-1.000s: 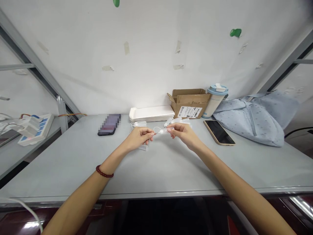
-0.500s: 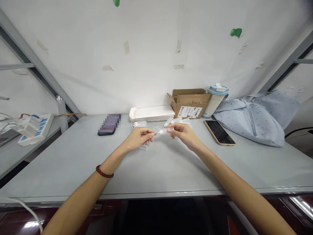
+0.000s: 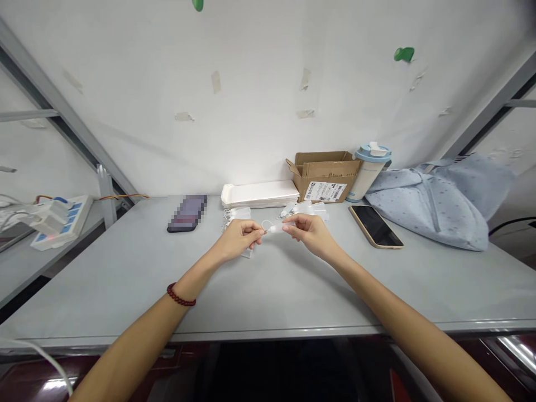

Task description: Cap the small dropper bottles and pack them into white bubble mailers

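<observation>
Over the middle of the grey table (image 3: 268,285) both my hands meet on a small white cable piece (image 3: 273,228) with a thin loop of wire. My left hand (image 3: 238,239) pinches its left end with closed fingers. My right hand (image 3: 309,233) pinches the white plug end from the right. A small clear packet (image 3: 247,252) lies on the table under my left hand. More white cables and clear packets (image 3: 305,208) lie just behind my right hand, and a further white bundle (image 3: 237,213) lies behind my left hand.
Along the wall stand a stack of flat white trays (image 3: 259,194), an open cardboard box (image 3: 324,176) and a lidded cup (image 3: 368,171). A dark phone (image 3: 188,213) lies left, another phone (image 3: 376,225) right, beside a blue cloth bag (image 3: 439,198). A power strip (image 3: 58,220) sits far left.
Both hands have shifted slightly left and closer together, still pinching the white cable piece. Nothing else on the table has moved.
</observation>
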`<move>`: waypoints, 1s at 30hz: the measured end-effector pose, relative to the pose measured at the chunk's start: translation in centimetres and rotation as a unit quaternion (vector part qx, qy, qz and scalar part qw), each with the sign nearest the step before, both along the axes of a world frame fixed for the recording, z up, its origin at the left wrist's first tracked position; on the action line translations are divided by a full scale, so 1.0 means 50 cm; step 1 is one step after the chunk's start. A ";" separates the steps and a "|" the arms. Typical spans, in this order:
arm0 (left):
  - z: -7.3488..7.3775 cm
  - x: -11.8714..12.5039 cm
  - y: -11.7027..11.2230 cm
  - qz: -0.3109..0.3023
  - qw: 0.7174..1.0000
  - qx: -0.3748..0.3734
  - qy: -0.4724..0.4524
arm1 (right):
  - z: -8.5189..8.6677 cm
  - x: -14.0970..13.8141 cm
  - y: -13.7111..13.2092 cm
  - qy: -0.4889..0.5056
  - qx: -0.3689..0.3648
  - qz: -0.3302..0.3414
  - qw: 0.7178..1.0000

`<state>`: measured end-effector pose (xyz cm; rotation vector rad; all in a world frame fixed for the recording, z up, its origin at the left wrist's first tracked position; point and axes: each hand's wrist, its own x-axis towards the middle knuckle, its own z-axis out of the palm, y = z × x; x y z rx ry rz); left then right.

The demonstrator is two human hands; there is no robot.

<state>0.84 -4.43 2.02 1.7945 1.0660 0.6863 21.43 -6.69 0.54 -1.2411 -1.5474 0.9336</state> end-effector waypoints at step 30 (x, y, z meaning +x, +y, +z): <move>0.063 -0.124 0.060 0.001 0.995 -0.050 0.085 | -0.009 -0.005 0.005 0.050 -0.003 -0.021 0.999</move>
